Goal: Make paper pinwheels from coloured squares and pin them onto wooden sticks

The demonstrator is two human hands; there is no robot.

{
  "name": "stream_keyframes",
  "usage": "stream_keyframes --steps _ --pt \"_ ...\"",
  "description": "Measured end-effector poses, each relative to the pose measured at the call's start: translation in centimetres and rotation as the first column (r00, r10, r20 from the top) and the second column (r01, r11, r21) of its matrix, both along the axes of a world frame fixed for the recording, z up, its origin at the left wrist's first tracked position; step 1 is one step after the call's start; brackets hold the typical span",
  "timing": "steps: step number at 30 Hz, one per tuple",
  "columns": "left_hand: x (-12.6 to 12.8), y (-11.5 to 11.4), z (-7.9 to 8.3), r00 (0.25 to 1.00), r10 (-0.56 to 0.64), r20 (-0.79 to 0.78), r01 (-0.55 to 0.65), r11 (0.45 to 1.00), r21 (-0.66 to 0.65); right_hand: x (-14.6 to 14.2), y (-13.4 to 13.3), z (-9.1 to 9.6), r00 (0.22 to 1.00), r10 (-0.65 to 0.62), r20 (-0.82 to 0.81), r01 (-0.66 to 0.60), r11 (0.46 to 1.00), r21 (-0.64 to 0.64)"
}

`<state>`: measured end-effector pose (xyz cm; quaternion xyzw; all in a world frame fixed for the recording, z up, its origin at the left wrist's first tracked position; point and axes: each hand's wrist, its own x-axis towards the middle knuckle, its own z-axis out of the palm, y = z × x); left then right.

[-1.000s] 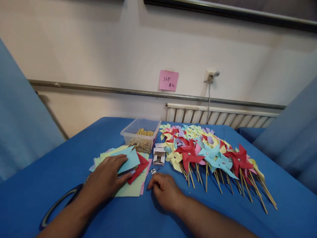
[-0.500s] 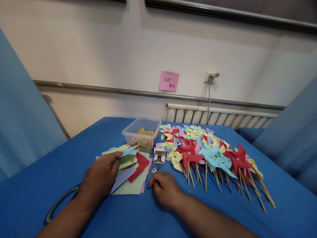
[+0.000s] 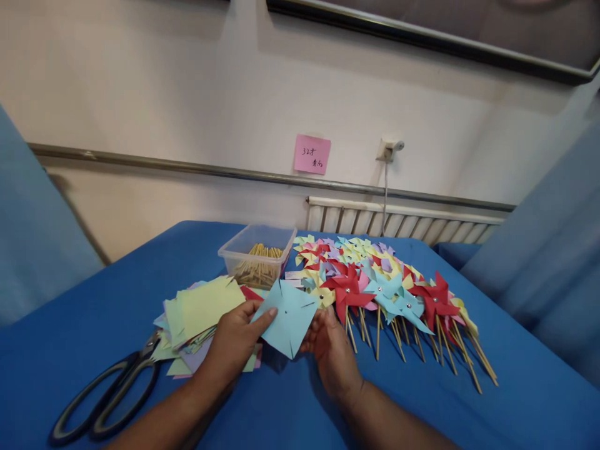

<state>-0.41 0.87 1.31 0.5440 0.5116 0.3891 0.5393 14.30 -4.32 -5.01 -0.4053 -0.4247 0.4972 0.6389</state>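
A light blue paper square (image 3: pixel 293 315), slit at its corners and with a small dark hole at its centre, is pinched at its left side by my left hand (image 3: pixel 234 340). My right hand (image 3: pixel 335 356) is at the right edge of this square, fingers curled. Whatever its fingertips hold, if anything, is too small or hidden to name. Left of the square lies a loose pile of pastel paper squares (image 3: pixel 204 309), partly behind my left hand. A small white box (image 3: pixel 294 276) is mostly covered by the raised square.
Large dark-handled scissors (image 3: pixel 105 400) rest at the left front of the blue-covered table (image 3: pixel 154 269). A clear plastic tub (image 3: pixel 229 251) of wooden sticks stands at the back. Many finished paper pinwheels (image 3: pixel 347 289) on sticks are spread over the right side.
My left hand has left the paper pile and moved right with the light blue square. My right hand has risen from the small metal pins on the table to the square's edge.
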Motion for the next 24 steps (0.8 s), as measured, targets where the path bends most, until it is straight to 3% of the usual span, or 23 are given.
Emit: stream_keyframes --steps 2,6,11,20,24 --pt "-0.1 0.5 -1.1 0.998 -0.025 -0.063 0.024 1.000 -0.017 0.4 0.2 -0.2 0.985 0.057 -0.165 -0.061 0.998 -0.016" --pt "-0.5 0.9 -2.2 0.988 -0.070 -0.138 0.071 0.997 0.000 0.0 1.0 -0.9 0.984 0.054 -0.169 -0.072 0.992 -0.101" --pt "-0.7 0.6 -2.2 0.981 -0.135 -0.136 0.136 0.991 -0.002 -0.9 1.3 -1.1 0.970 0.069 -0.232 -0.098 0.989 -0.115" --pt "-1.2 0.1 -2.0 0.971 -0.237 0.017 0.237 0.971 0.038 -0.8 1.3 -0.6 0.974 -0.007 -0.226 -0.017 0.994 -0.107" --pt "-0.9 -0.3 -1.9 0.970 -0.231 0.079 0.233 0.972 -0.011 -0.7 1.2 -0.6 0.987 -0.017 -0.163 -0.001 0.994 -0.110"
